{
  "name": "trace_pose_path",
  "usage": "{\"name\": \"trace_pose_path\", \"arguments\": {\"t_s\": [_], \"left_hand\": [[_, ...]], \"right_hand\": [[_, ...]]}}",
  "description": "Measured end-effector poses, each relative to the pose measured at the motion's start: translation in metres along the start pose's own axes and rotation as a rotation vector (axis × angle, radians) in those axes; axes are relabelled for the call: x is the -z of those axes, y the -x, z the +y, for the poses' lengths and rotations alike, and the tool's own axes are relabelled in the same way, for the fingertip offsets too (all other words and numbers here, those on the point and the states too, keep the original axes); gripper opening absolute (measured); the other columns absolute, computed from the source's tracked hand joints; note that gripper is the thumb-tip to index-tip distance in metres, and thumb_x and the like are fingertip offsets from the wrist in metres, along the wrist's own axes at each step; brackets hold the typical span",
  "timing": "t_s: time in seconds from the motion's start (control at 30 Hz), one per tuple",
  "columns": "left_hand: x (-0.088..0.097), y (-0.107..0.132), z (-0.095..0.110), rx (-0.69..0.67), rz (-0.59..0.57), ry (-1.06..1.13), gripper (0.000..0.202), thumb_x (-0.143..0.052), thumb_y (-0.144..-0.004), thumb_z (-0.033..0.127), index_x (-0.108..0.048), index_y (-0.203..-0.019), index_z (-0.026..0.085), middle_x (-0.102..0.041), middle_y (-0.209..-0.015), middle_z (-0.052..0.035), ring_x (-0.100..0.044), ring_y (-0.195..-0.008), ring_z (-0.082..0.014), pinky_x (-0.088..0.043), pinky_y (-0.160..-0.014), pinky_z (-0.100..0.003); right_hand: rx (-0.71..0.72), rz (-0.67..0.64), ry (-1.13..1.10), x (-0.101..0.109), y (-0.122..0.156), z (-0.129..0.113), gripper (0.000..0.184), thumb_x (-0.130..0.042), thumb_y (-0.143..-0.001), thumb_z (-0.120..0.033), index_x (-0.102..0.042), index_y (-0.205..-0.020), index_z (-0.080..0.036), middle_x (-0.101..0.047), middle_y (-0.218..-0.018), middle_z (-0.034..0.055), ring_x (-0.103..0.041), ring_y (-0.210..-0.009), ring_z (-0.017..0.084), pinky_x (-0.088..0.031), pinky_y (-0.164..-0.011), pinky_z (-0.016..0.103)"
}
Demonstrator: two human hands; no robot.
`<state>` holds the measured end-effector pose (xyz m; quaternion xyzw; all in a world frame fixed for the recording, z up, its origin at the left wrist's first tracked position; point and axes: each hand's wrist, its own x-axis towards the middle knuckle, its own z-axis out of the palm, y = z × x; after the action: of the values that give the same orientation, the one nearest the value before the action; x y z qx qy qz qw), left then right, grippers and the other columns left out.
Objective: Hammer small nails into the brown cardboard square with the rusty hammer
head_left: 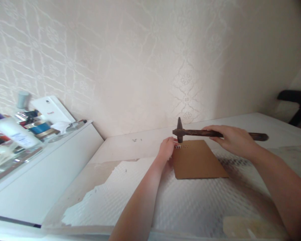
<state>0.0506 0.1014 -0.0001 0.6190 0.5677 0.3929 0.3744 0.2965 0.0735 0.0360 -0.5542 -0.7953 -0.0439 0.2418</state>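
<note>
A hammer [199, 133] with a dark metal head and a brown wooden handle is held level by my right hand [232, 139], fingers wrapped round the handle. Its head hangs above the far left corner of a flat brown board [199, 160]. My left hand [167, 147] is at that same corner, its fingers closed near the edge; what they pinch is too small to make out. A short row of small light pins or nails [178, 146] stands beside those fingertips, and a line of dark dots runs to the right of them along the board's far edge.
Under the board lies a white textured sheet [102, 197] with a torn left edge, on a pale table [120, 145]. Small loose bits [134, 140] lie near the wall. At left, a white cabinet [52, 177] carries many items. A dark chair part [294, 100] shows at right.
</note>
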Motion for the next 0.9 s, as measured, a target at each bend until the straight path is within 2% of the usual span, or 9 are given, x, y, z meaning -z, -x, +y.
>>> {"name": "trace_pose_path", "arguments": {"t_s": [0.13,0.27,0.43,0.57,0.77,0.9], "left_hand": [[0.000,-0.001,-0.002,-0.009,0.000,0.009,0.032,-0.036,-0.075,0.026,-0.065,-0.081,0.013,-0.068,-0.085,-0.0094,-0.061,-0.082,-0.0202,-0.044,-0.077,-0.031],[0.000,-0.001,-0.002,0.002,0.002,0.007,0.032,-0.036,-0.075,0.025,-0.065,-0.081,0.013,-0.068,-0.085,-0.0088,-0.060,-0.084,-0.0206,-0.043,-0.079,-0.032],[0.000,0.001,0.000,-0.004,0.004,0.014,0.031,-0.037,-0.074,0.025,-0.065,-0.080,0.013,-0.068,-0.084,-0.0085,-0.060,-0.082,-0.0198,-0.042,-0.075,-0.030],[0.000,0.002,0.001,-0.004,0.008,-0.014,0.027,-0.038,-0.073,0.023,-0.064,-0.077,0.014,-0.068,-0.084,-0.0081,-0.059,-0.085,-0.0202,-0.041,-0.077,-0.030],[0.000,0.003,0.004,0.018,0.012,-0.032,0.026,-0.037,-0.074,0.021,-0.062,-0.077,0.014,-0.067,-0.085,-0.0083,-0.059,-0.083,-0.0193,-0.041,-0.073,-0.028],[0.000,0.003,0.005,0.017,0.013,-0.035,0.026,-0.038,-0.075,0.021,-0.063,-0.078,0.015,-0.067,-0.085,-0.0074,-0.058,-0.084,-0.0190,-0.041,-0.075,-0.028]], "right_hand": [[0.002,-0.070,-0.011,0.002,0.000,-0.004,0.034,-0.045,-0.083,-0.028,-0.059,-0.114,-0.034,-0.068,-0.103,-0.0016,-0.063,-0.091,0.025,-0.045,-0.071,0.035],[-0.007,-0.020,-0.009,0.005,0.001,-0.007,0.036,-0.043,-0.084,-0.028,-0.057,-0.117,-0.032,-0.066,-0.109,-0.0005,-0.062,-0.096,0.025,-0.045,-0.074,0.035],[0.001,-0.103,-0.009,0.009,0.002,-0.009,0.035,-0.040,-0.087,-0.029,-0.058,-0.116,-0.029,-0.066,-0.109,0.0014,-0.061,-0.097,0.025,-0.045,-0.075,0.034],[-0.012,-0.037,-0.007,0.010,0.002,-0.010,0.036,-0.040,-0.086,-0.028,-0.056,-0.119,-0.028,-0.064,-0.114,0.0021,-0.060,-0.100,0.024,-0.044,-0.077,0.034],[0.005,-0.099,-0.027,0.010,0.001,-0.012,0.034,-0.041,-0.086,-0.030,-0.059,-0.114,-0.031,-0.067,-0.108,0.0002,-0.062,-0.094,0.024,-0.045,-0.073,0.034],[-0.010,-0.039,-0.018,0.008,0.001,-0.012,0.035,-0.042,-0.085,-0.030,-0.058,-0.117,-0.031,-0.067,-0.108,0.0002,-0.062,-0.095,0.024,-0.045,-0.074,0.034]]}}
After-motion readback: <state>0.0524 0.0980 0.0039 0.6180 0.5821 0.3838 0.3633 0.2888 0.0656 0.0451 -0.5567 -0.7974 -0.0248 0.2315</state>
